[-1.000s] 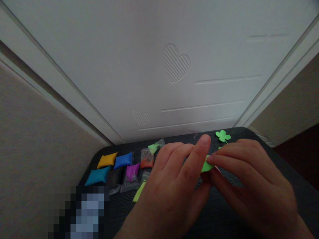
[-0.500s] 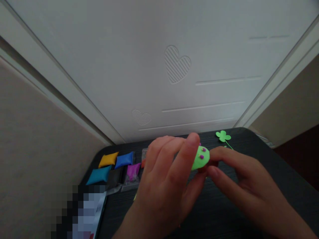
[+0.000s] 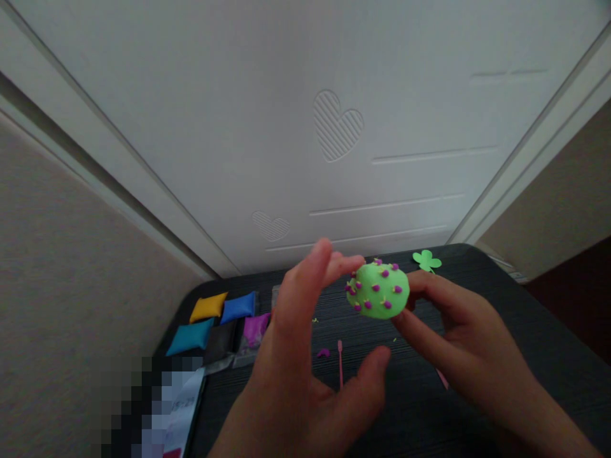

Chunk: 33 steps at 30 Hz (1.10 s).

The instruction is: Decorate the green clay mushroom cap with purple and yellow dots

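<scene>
With your left hand (image 3: 296, 375) spread, your right hand (image 3: 463, 331) pinches the green piece (image 3: 387, 291), already purple-studded, while the clover (image 3: 426, 259) lies apart, far right.

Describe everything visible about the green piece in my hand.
The green piece is rounded, matte like modelling clay, dotted with small purple beads, many yellow-tipped. It is above the dark table, pinched at its right edge by the right hand. The left hand is close to its upper-left edge; contact is unclear.
</scene>
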### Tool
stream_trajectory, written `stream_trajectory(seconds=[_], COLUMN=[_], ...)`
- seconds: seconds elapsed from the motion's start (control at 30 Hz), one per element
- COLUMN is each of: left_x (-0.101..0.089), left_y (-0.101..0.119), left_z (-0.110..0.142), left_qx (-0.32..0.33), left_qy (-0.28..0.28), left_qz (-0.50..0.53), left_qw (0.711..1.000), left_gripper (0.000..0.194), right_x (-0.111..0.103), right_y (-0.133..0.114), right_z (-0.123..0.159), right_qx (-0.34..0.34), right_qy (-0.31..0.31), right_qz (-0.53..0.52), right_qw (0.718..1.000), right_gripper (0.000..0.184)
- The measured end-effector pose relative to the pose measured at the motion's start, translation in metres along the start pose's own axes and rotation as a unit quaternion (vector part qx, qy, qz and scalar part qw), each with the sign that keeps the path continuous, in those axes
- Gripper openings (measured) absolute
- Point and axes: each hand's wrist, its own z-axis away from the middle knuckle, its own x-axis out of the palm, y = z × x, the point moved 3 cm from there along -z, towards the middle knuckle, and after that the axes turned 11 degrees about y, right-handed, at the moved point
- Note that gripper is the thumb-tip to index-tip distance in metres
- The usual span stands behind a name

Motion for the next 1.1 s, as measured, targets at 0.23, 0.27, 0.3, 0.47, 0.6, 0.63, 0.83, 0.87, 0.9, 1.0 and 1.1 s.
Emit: stream_trajectory(seconds=[0.23, 0.27, 0.3, 0.47, 0.6, 0.63, 0.83, 0.87, 0.9, 1.0, 1.1], left_x=[-0.0095, -0.0093, -0.0091, -0.0098, -0.0104, -0.0104, -0.0101, -0.0101, -0.0101, -0.0095, -0.0087], left_y=[-0.0051, -0.0061, -0.0066, -0.0073, -0.0083, -0.0084, -0.0094, -0.0095, -0.0095, -0.0093, -0.0093], left_z=[-0.0066, -0.007, -0.0073, -0.0074, -0.0074, -0.0075, -0.0086, -0.0086, -0.0086, -0.0081, -0.0075], left_qx=[-0.123, -0.13, -0.132, -0.127, -0.124, -0.122, -0.123, -0.123, -0.124, -0.123, -0.124], left_qy=[0.068, 0.076, 0.081, 0.09, 0.089, 0.092, 0.075, 0.07, 0.066, 0.056, 0.056], left_qz=[0.08, 0.083, 0.086, 0.079, 0.07, 0.073, 0.095, 0.098, 0.101, 0.108, 0.112], left_qw=[0.987, 0.985, 0.984, 0.985, 0.986, 0.985, 0.985, 0.985, 0.985, 0.985, 0.984], left_gripper=[0.069, 0.068, 0.068, 0.069, 0.068, 0.067, 0.065, 0.065, 0.065, 0.066, 0.065], right_x=[0.0005, 0.0007, 0.0008, -0.0001, 0.0006, 0.0011, 0.0032, 0.0035, 0.0039, 0.0041, 0.0039], right_y=[-0.0035, -0.0035, -0.0033, -0.0029, -0.0028, -0.0019, 0.0046, 0.0051, 0.0053, 0.0044, 0.0026], right_z=[-0.0003, 0.0, 0.0003, 0.0014, 0.0024, 0.0029, 0.0063, 0.0067, 0.007, 0.0069, 0.006], right_qx=[-0.042, -0.045, -0.047, -0.061, -0.059, -0.049, 0.038, 0.049, 0.058, 0.057, 0.03], right_qy=[0.018, 0.016, 0.014, 0.016, 0.011, 0.006, 0.002, 0.001, 0.0, 0.005, 0.0], right_qz=[0.026, 0.026, 0.026, 0.04, 0.039, 0.03, -0.125, -0.147, -0.164, -0.185, -0.17], right_qw=[0.999, 0.999, 0.998, 0.997, 0.997, 0.998, 0.991, 0.988, 0.985, 0.981, 0.985], right_gripper=[0.011, 0.012, 0.012, 0.014, 0.017, 0.018, 0.019, 0.019, 0.02, 0.031, 0.03])
